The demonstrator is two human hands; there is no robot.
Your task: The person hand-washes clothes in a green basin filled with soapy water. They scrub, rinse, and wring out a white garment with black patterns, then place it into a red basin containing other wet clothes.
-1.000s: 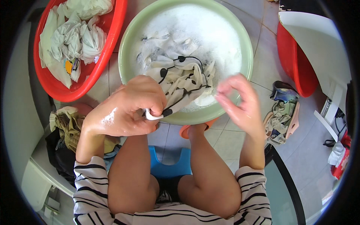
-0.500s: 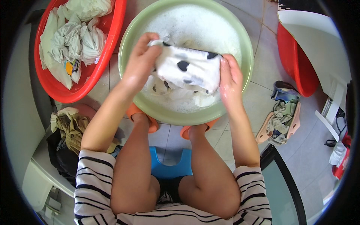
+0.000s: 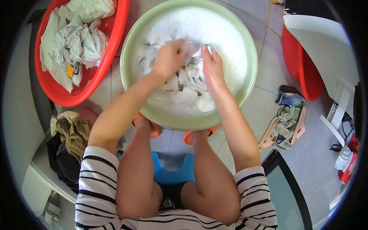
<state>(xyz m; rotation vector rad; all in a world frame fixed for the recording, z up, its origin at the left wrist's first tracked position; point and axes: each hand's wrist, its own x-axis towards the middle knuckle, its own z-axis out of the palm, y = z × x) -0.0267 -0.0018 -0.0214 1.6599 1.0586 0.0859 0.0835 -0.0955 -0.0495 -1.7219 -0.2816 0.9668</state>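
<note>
A pale green basin [image 3: 251, 73] full of white suds stands in front of me. In it lies a white cloth with dark heart-like spots [image 3: 191, 76], bunched up and partly sunk in the foam. My left hand [image 3: 170, 59] is closed on a fold of this cloth, its fingers slightly smeared by motion. Close beside it on the right, my right hand [image 3: 212, 67] grips another bunch, thumb on top. Both hands are just above the suds near the basin's middle. The cloth's full shape is hidden by foam and folds.
At the upper left, a red tub [image 3: 109, 61] holds white clothes. Dark and tan clothes [image 3: 71, 142] are heaped below it. On the right are a red basin [image 3: 303, 65], a white panel [image 3: 322, 42] and pink slippers [image 3: 299, 124] with greyish cloth. A blue stool [image 3: 172, 175] is under me.
The spotted cloth was held up and spread between my hands; now it is bunched lower, in the suds. My hands have come closer together.
</note>
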